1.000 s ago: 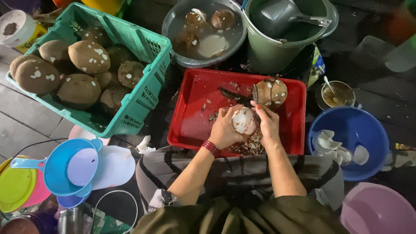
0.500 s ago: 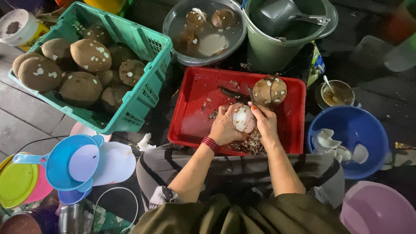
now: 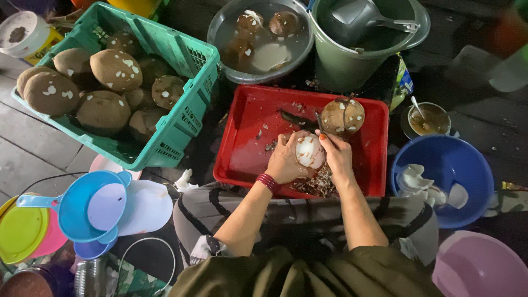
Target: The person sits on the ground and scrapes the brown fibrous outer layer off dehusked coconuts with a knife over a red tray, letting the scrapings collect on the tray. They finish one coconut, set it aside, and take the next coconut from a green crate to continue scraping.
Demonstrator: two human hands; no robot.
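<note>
Head view: my left hand [image 3: 286,159] grips a peeled coconut [image 3: 309,152] over the red tray [image 3: 247,137]. My right hand [image 3: 336,157] grips a knife [image 3: 320,124] against it.

The floor [image 3: 33,159] is grey wooden planking, dim and unevenly lit, darker toward the top right. A green crate [image 3: 181,110], a metal basin [image 3: 220,33], a green bucket [image 3: 346,66], a blue bowl [image 3: 467,165] and coloured plastic lids [image 3: 22,236] stand around on it.

One red tray [image 3: 242,137], one green crate [image 3: 181,121], one blue bowl [image 3: 467,165], two hands, one peeled coconut [image 3: 309,152].
</note>
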